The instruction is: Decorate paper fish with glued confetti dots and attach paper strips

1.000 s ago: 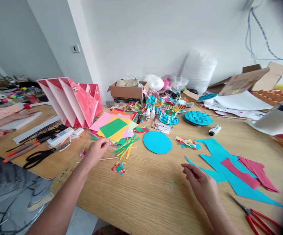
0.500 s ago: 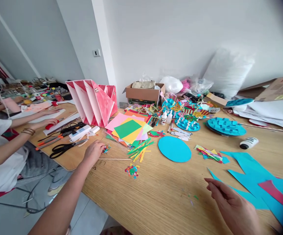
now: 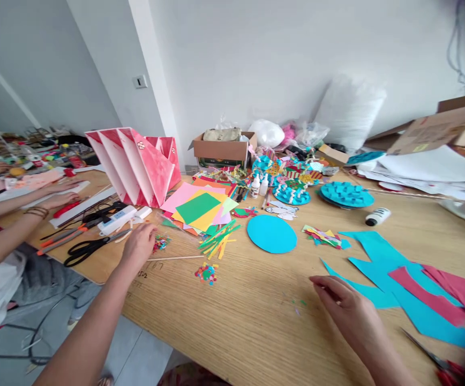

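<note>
My left hand (image 3: 139, 246) hovers or rests over the left edge of a small heap of coloured paper bits (image 3: 162, 243). Its fingers are curled together, and their tips are partly hidden from me. To the right, my right hand (image 3: 347, 308) is above the wooden table, thumb and forefinger drawn together; anything between them is too small to make out. A few tiny scraps (image 3: 297, 303) lie beside its fingertips. A second pile of paper dots (image 3: 207, 273) sits between the hands, below green and yellow paper strips (image 3: 219, 239). Farther back lies a blue paper disc (image 3: 271, 234).
Blue paper offcuts (image 3: 377, 254) and red-handled scissors (image 3: 437, 359) lie at right. Stacked coloured sheets (image 3: 198, 208), glue bottles (image 3: 255, 186) and a pink-and-white divided stand (image 3: 136, 166) are behind. Black scissors (image 3: 83, 249) lie left, near another person's arms (image 3: 19, 225).
The view has swung to the right, so things appear farther left and the red-handled scissors show. My left hand has drawn slightly back from the paper bits; my right hand keeps its pinched shape.
</note>
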Available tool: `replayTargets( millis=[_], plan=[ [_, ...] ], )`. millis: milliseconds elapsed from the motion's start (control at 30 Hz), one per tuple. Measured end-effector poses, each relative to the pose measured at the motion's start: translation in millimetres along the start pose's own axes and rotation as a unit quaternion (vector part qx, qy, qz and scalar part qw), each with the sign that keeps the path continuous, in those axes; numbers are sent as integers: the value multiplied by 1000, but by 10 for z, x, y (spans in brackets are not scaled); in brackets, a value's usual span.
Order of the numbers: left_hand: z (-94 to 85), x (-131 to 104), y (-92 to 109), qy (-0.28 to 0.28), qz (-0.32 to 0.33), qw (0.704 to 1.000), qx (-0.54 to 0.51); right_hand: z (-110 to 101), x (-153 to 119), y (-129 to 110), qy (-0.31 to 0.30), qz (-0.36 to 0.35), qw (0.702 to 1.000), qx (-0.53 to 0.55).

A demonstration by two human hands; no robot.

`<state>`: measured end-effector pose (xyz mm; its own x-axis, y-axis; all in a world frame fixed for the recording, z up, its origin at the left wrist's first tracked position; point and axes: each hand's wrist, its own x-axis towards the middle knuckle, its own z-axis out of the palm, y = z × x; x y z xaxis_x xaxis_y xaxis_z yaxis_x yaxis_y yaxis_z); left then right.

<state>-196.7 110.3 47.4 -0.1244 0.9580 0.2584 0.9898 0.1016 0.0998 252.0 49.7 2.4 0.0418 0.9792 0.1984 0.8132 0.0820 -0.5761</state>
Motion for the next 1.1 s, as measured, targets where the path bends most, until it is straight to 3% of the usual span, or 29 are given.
replayTargets(
  millis=[100, 167, 267, 400, 533, 733, 967, 1100],
  plan=[
    [-165, -40, 196, 90, 21, 992, -80, -31, -80, -79, -63, -85, 994, -32],
    [-254, -115, 421, 93, 42, 983, -150, -33, -144, -135, -91, -133, 985, -66],
    [-296, -287, 862, 46, 106, 963, -243, 8, -217, -210, -111, -165, 972, -123],
    [-208, -529, 1442, -45, 227, 926, -299, 88, -258, -312, -131, -173, 958, -189],
    [-134, -684, 1793, -102, 312, 887, -324, 102, -300, -354, -137, -181, 953, -201],
    [-94, -737, 1903, -135, 327, 874, -332, 46, -404, -272, -138, -174, 951, -217],
    [-34, -786, 1954, -153, 327, 869, -338, 83, -464, -367, -116, -179, 955, -205],
    [13, -803, 1918, -150, 324, 868, -344, 82, -500, -221, -82, -175, 956, -220]
  ],
)
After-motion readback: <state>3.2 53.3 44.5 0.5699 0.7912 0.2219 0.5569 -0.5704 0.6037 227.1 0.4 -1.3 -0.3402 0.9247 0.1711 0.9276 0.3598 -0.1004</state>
